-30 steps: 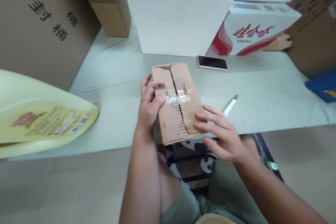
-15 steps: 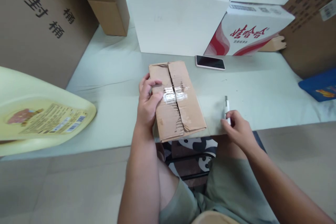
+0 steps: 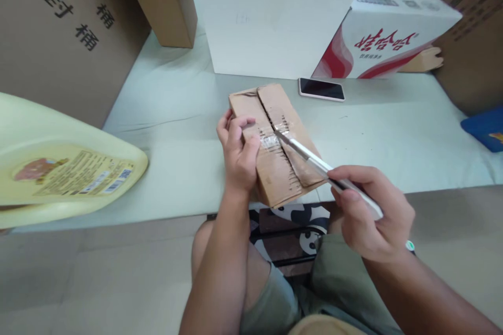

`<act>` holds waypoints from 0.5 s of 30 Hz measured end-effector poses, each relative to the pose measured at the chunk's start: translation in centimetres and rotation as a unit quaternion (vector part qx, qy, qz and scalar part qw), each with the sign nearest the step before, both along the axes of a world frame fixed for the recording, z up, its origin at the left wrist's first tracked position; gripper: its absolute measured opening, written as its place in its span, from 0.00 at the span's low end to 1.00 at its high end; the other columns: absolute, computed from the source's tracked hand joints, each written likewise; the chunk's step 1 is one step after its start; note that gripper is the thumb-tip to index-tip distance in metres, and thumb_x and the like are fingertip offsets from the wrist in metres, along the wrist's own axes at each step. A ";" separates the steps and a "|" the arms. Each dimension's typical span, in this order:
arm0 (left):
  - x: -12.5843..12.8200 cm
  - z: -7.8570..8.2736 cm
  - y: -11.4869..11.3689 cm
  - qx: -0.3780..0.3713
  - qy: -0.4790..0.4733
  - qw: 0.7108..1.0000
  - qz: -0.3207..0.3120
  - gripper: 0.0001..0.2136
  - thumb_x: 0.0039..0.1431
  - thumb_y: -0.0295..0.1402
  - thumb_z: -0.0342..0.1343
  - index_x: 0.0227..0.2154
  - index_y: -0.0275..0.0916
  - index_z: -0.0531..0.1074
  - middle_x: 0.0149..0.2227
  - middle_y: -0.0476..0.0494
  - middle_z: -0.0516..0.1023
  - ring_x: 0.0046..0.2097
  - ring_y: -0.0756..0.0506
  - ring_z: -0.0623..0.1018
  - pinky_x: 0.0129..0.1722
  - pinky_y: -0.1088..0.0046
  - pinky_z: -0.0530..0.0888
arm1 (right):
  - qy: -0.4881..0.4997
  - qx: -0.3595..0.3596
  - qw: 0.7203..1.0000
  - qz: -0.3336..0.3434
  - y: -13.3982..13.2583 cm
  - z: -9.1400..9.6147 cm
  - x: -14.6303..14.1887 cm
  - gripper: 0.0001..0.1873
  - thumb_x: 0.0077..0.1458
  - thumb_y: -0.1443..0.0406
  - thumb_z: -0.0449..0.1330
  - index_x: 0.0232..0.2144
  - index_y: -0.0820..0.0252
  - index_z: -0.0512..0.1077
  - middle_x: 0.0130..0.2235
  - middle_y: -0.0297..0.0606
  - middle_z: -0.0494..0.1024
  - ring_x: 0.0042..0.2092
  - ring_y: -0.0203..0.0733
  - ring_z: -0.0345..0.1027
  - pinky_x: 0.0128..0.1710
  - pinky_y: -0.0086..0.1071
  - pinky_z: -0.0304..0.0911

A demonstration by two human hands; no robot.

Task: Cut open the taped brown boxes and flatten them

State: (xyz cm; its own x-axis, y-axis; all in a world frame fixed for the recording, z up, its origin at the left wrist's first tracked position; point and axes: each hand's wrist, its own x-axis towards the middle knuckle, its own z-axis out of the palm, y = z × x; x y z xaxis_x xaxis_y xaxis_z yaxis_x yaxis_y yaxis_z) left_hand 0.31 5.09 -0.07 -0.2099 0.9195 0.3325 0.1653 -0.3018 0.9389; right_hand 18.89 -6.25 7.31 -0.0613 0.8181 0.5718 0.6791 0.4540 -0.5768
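Note:
A brown cardboard box (image 3: 271,178) rests at the table's front edge, its top flaps meeting along a seam with clear tape (image 3: 269,141) across the middle. My left hand (image 3: 240,154) grips the box by its left side, thumb and a finger on the top. In my right hand (image 3: 373,214) is a white utility knife (image 3: 320,166), held at a slant from the lower right. Its blade tip is at the seam, by the taped part. Whether the blade has gone into the tape, I cannot tell.
A phone (image 3: 321,89) lies behind the box, in front of white cartons (image 3: 275,21). To the left stand a pale yellow jug (image 3: 78,146), a big brown carton (image 3: 78,63) and a small open box (image 3: 168,18). A blue package (image 3: 485,124) is at the right.
My right hand has come up from the table edge with the knife, and the blade now reaches the box's seam. The box is slightly turned and tilted in my left hand.

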 end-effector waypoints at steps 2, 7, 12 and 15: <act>0.5 -0.1 -0.3 0.008 -0.007 1.000 0.004 0.12 0.59 0.35 0.53 0.45 0.44 0.73 0.61 0.38 0.64 0.72 0.36 0.58 0.73 0.54 0.54 | -0.030 -0.004 1.000 0.001 0.4 0.3 -0.3 0.09 0.64 0.68 0.58 0.43 0.54 0.75 0.28 0.31 0.78 0.21 0.33 0.64 0.20 0.29 0.63; 0.6 -0.4 -0.4 0.023 -0.001 1.000 0.007 0.11 0.61 0.36 0.53 0.45 0.45 0.73 0.61 0.38 0.64 0.71 0.37 0.59 0.73 0.56 0.54 | -0.090 0.002 0.996 0.028 0.5 0.6 -0.7 0.16 0.61 0.73 0.58 0.49 0.55 0.76 0.35 0.35 0.83 0.24 0.34 0.71 0.26 0.28 0.70; 0.6 -0.5 -0.2 0.027 -0.007 1.000 0.012 0.12 0.59 0.33 0.52 0.45 0.45 0.73 0.59 0.38 0.64 0.71 0.38 0.59 0.72 0.57 0.57 | -0.094 -0.012 0.995 0.023 0.3 0.9 -1.0 0.13 0.62 0.72 0.58 0.48 0.58 0.75 0.29 0.32 0.80 0.18 0.29 0.60 0.21 0.25 0.65; 0.6 -0.6 -0.2 0.026 0.000 1.000 0.011 0.11 0.60 0.34 0.53 0.45 0.45 0.73 0.59 0.38 0.64 0.71 0.39 0.59 0.72 0.57 0.56 | -0.064 -0.009 0.998 0.025 0.1 0.9 -1.1 0.12 0.62 0.72 0.59 0.46 0.58 0.76 0.28 0.30 0.79 0.19 0.29 0.63 0.22 0.25 0.67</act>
State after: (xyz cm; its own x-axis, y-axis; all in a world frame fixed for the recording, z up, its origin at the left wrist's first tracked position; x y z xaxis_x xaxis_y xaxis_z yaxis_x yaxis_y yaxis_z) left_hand 0.91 4.86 -0.67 -0.2290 0.8963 0.3798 0.1729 -0.3465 0.9220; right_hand 17.84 -6.10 8.23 -0.1742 0.8222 0.5419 0.7239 0.4800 -0.4956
